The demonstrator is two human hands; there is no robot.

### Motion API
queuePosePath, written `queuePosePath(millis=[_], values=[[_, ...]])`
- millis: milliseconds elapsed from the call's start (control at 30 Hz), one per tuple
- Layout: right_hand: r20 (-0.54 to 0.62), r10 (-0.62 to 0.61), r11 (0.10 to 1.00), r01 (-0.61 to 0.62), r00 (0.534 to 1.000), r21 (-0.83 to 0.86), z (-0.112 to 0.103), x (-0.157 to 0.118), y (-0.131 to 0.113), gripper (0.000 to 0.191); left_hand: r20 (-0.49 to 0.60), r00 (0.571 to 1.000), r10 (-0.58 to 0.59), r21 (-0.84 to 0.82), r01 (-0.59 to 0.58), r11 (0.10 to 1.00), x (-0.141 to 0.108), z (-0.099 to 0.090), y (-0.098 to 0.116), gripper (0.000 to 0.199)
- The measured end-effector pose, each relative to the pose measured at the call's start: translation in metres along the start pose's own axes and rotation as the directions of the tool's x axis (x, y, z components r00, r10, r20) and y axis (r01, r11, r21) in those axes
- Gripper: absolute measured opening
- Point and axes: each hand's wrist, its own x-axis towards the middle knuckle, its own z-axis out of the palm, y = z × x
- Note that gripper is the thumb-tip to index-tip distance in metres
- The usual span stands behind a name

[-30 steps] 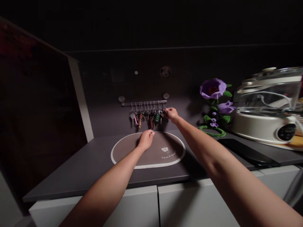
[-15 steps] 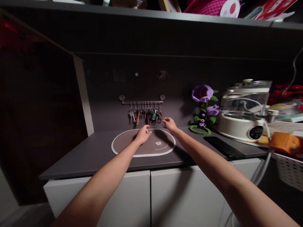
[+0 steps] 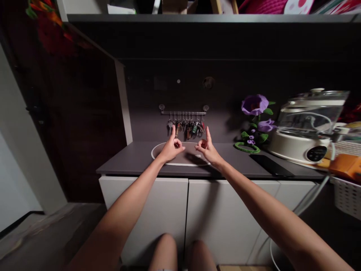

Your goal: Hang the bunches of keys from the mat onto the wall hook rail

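My left hand (image 3: 170,148) is raised over the mat's left part, its index finger pointing up and its thumb stretched inward, the other fingers curled. My right hand (image 3: 208,148) mirrors it, index finger up and thumb pointing left. Nothing shows in either hand, and a gap lies between them. Behind them, several bunches of keys (image 3: 194,129) hang from hooks on a clear rail (image 3: 183,113) fixed to the dark wall. Below lies an oval brown mat (image 3: 158,151) with a white border, partly covered by both hands.
To the right stand purple knitted flowers (image 3: 255,105) with a green ring base, a black phone (image 3: 272,165) and a white appliance (image 3: 301,143) with a clear top. A white basket (image 3: 348,197) holds an orange item. An overhead shelf (image 3: 197,18) spans the counter (image 3: 124,160).
My right hand has left the keys at the rail's right end and drawn back. Both hands have raised their index fingers. The view has shifted left and down, showing my knees.
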Motion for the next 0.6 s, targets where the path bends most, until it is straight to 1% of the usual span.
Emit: queuePosePath(millis=[67, 133, 200, 300, 367, 433, 533, 600], values=[[0.045, -0.007, 0.999, 0.009, 0.999, -0.034, 0.004, -0.012, -0.001, 0.099, 0.002, 1.000, 0.005, 0.040, -0.005, 0.999, -0.019, -0.005, 0.002, 0.105], [0.065, 0.005, 0.998, -0.001, 0.998, -0.065, 0.007, -0.022, -0.002, 0.098, 0.017, 1.000, -0.011, 0.061, 0.010, 0.998, -0.034, -0.008, 0.003, 0.104], [0.054, 0.027, 0.997, -0.023, 0.998, -0.076, 0.010, -0.029, -0.004, 0.097, 0.035, 0.999, -0.042, 0.061, 0.040, 0.997, -0.044, -0.009, 0.005, 0.101], [0.017, 0.076, 0.994, -0.075, 0.997, -0.079, 0.012, -0.034, -0.007, 0.094, 0.039, 0.994, -0.099, 0.051, 0.097, 0.994, -0.050, -0.012, 0.008, 0.099], [0.008, 0.104, 0.990, -0.103, 0.995, -0.098, 0.011, -0.032, -0.008, 0.091, 0.028, 0.989, -0.145, 0.032, 0.144, 0.989, -0.048, -0.014, 0.007, 0.100], [0.018, 0.112, 0.986, -0.109, 0.994, -0.124, 0.006, -0.026, -0.007, 0.088, 0.018, 0.981, -0.192, 0.002, 0.192, 0.981, -0.043, -0.018, 0.002, 0.100], [0.029, 0.116, 0.980, -0.109, 0.993, -0.169, -0.011, -0.008, -0.002, 0.080, -0.026, 0.968, -0.251, -0.010, 0.251, 0.968, -0.026, -0.027, -0.016, 0.098], [-0.011, 0.153, 0.962, -0.151, 0.988, -0.226, -0.025, 0.009, 0.002, 0.068, -0.120, 0.948, -0.295, 0.021, 0.300, 0.954, -0.009, -0.035, -0.033, 0.093]])
